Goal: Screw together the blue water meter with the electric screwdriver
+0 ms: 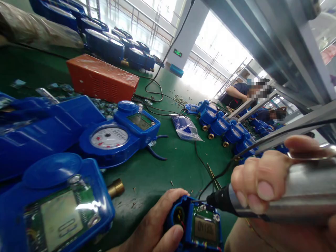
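My left hand is closed round the left side of a small blue water meter display housing, its thumb in front and fingers behind. Inside the housing show a lit LCD, a green circuit board and, in a round recess, coloured wires. My right hand wraps round a silver electric screwdriver with a black nose. Its thin bit points left and reaches the housing's upper edge; whether it sits on a screw I cannot tell. Tweezers lie behind the screwdriver's nose.
Two larger blue water meters stand at left, beside blue bins. Behind are an orange box, a plastic bag and blue-handled pliers. Loose screws and a black cable cross the green table. Co-workers sit at far right.
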{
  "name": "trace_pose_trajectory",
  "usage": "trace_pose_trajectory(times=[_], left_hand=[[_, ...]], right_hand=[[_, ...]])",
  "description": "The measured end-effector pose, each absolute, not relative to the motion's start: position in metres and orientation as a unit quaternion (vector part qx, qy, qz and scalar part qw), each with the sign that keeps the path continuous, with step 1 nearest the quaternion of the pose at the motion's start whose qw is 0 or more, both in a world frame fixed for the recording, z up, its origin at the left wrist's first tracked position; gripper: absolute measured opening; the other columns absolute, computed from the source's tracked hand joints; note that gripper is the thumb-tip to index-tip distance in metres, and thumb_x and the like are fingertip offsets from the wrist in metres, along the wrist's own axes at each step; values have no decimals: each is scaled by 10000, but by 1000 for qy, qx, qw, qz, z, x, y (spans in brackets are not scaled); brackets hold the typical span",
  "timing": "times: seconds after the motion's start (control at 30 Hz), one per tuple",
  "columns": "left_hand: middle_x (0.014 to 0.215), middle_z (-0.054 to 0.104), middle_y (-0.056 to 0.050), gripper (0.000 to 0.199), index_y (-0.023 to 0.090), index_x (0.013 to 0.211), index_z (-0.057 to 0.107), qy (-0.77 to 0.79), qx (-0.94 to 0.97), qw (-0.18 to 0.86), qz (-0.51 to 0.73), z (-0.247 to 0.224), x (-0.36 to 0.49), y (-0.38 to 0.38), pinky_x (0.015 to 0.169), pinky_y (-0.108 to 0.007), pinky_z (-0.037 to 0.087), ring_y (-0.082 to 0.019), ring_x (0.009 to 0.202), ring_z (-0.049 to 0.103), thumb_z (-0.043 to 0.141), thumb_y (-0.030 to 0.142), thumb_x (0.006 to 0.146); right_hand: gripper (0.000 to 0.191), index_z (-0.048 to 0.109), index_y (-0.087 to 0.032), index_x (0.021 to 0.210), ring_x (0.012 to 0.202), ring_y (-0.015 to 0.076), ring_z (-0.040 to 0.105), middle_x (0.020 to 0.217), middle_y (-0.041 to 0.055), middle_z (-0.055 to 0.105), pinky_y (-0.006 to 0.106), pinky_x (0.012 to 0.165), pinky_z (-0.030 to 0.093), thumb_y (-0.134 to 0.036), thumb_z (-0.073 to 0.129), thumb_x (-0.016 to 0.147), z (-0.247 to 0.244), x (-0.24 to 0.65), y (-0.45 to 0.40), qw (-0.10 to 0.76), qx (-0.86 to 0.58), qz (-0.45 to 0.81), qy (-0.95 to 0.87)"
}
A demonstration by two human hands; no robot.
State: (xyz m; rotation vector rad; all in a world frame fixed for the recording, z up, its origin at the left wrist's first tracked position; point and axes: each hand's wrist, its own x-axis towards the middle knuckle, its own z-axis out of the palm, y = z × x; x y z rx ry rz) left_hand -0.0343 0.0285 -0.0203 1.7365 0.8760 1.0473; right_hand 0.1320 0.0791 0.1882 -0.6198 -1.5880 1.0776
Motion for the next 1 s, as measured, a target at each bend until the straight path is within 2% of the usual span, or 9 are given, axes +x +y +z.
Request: trace_pose_trajectory(times=[0.07, 0.13, 0.27, 0.4, 0.5, 0.63, 0.83, 1.0], left_hand=[[1423, 381, 20, 472, 374, 1395, 161, 359, 696, 448, 431, -17, -34, 28, 1115, -323, 340, -210, 1288, 394, 356, 418, 967], [1398, 412, 12, 458, 357, 1382, 207, 359, 692, 441, 445, -10, -33, 28, 1099, -309, 357, -209, 1268, 419, 385, 388, 962], [1279, 506, -12, 410, 320, 1334, 301, 327, 681, 445, 481, 2, -33, 30, 1021, -304, 425, -212, 1163, 503, 412, 348, 941], [1267, 496, 8, 420, 346, 1330, 287, 313, 664, 467, 493, 4, -31, 32, 1017, -297, 408, -199, 1156, 493, 419, 352, 931], [1271, 488, -5, 411, 325, 1324, 295, 309, 659, 483, 487, 3, -31, 31, 1024, -322, 396, -209, 1154, 484, 405, 361, 930], [1201, 513, -18, 403, 303, 1307, 299, 302, 671, 476, 483, 3, -31, 30, 957, -327, 449, -210, 1087, 517, 408, 352, 922], [1211, 508, -17, 402, 301, 1305, 298, 304, 678, 464, 483, 3, -32, 30, 961, -318, 451, -210, 1091, 519, 416, 327, 921], [1169, 522, -24, 380, 288, 1286, 324, 306, 684, 457, 479, 5, -32, 33, 930, -303, 452, -207, 1050, 532, 416, 342, 922]], right_hand=[[350, 605, -268, 1029, 469, 123, 500, 600, -22, 564, 269, 453, 435, -441, 721, 748, 187, 128, 79, 557, -263, 442, -652], [307, 597, -253, 1008, 455, 116, 476, 589, -27, 537, 265, 442, 420, -458, 670, 791, 183, 128, 78, 587, -272, 428, -631], [426, 553, -214, 1079, 496, 115, 443, 637, -25, 511, 289, 476, 424, -411, 722, 742, 171, 136, 73, 626, -270, 397, -615], [466, 510, -231, 1136, 538, 119, 437, 680, -18, 511, 314, 519, 439, -399, 701, 746, 167, 141, 70, 602, -267, 424, -622], [370, 519, -225, 1075, 551, 114, 450, 683, -15, 512, 295, 513, 441, -373, 642, 759, 170, 141, 71, 585, -256, 421, -644], [304, 548, -228, 972, 518, 107, 468, 643, -24, 509, 286, 496, 445, -378, 636, 722, 175, 145, 76, 566, -251, 416, -666], [323, 558, -231, 994, 513, 114, 458, 640, -23, 480, 294, 476, 445, -395, 619, 721, 176, 148, 76, 601, -264, 381, -651], [323, 581, -238, 956, 511, 120, 447, 630, -20, 474, 310, 469, 459, -381, 651, 675, 175, 151, 75, 588, -270, 390, -655]])
